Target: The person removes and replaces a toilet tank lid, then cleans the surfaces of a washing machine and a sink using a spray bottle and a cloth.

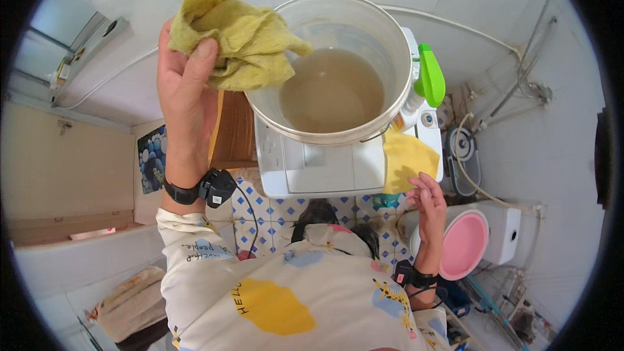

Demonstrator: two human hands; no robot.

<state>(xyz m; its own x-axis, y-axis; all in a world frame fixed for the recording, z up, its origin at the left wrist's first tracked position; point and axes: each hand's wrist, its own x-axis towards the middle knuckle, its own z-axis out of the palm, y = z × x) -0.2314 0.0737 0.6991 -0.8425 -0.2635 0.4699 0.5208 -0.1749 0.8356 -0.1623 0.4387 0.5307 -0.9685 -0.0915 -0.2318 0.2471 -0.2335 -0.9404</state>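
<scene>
My left hand [187,66] is raised at the upper left and grips a crumpled yellow-green cloth [239,41], whose right corner overlaps the rim of a white plastic bucket [331,137]. Murky brownish water [334,90] stands in the bucket, which rests on a white washing machine [319,173]. A flat yellow cloth [407,158] lies on the machine's right side and hangs to its front edge. Over that cloth's lower corner is my right hand [428,200], fingers loosely apart and holding nothing. A spray bottle with a green trigger head [430,78] stands right of the bucket.
A pink basin [464,244] sits at the lower right near the toilet. Behind it are a grey mop bucket [463,161] and a hose [482,187] along the tiled wall. Left of the machine is a brown wooden cabinet [236,129]. A pipe runs along the back wall.
</scene>
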